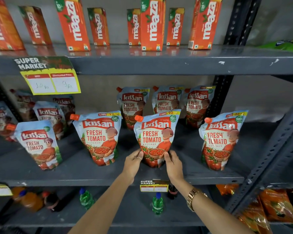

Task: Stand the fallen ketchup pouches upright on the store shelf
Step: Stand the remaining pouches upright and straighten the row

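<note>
Several Kissan ketchup pouches stand upright on the grey middle shelf (118,176). The front-centre pouch (156,134) is upright with both my hands at its base. My left hand (134,162) touches its lower left edge, fingers curled against it. My right hand (172,163) presses its lower right edge. Beside it stand a pouch (98,137) to the left, a tilted pouch (38,144) at far left and a pouch (221,141) to the right. Three more pouches (167,102) stand in the back row. Dim pouches at the far left back (49,114) lean on each other.
Orange Maaza cartons (152,22) line the top shelf. A yellow price tag (51,81) hangs from its edge. Green bottles (157,203) and other drinks stand on the lower shelf. A perforated black upright (267,159) bounds the right side, with orange snack packs (274,206) beyond.
</note>
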Available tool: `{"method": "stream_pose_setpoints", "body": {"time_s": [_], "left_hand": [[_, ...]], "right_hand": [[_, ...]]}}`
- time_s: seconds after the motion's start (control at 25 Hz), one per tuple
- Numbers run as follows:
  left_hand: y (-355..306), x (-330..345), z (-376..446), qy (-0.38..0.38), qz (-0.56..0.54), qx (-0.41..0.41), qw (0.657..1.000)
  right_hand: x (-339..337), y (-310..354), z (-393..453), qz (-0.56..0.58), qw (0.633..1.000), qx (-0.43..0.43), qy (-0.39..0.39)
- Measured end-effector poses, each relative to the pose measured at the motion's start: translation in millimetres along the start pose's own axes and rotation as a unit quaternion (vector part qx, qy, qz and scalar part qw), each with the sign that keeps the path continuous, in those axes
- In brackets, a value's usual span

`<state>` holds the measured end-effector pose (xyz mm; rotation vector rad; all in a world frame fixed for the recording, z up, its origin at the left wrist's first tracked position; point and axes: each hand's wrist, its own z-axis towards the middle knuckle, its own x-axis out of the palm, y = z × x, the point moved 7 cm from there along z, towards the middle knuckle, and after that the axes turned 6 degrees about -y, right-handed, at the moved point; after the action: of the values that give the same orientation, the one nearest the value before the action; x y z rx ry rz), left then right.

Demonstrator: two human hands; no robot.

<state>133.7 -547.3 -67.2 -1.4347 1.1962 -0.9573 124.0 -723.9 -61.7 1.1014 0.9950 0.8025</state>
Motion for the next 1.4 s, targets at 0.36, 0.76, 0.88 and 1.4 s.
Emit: {"method": "stream_pose_setpoints", "body": {"time_s": [0.36,0.76,0.88,1.4], "left_hand": [[1.9,35.4,-11.6,0.02,0.043,0.003,0.999],[6.7,38.2,-22.3,-0.078,-0.11,-0.072,0.988],[5.2,22.4,-26.7,-0.153,-0.178,-0.082,0.969],[13.0,-135.5,-26.0,-0.373,-0.135,-0.054,0.917]], "right_hand": [[-46.1,-14.0,-6.3,0.041,0.998,0.031,-0.022],[-64.4,-2.0,-17.6,0.029,0.994,-0.017,-0.103],[-62.2,14.8,-25.3,0.006,0.992,-0.087,-0.094],[78.4,31.6,-54.7,-0.055,0.974,-0.05,0.212]]}}
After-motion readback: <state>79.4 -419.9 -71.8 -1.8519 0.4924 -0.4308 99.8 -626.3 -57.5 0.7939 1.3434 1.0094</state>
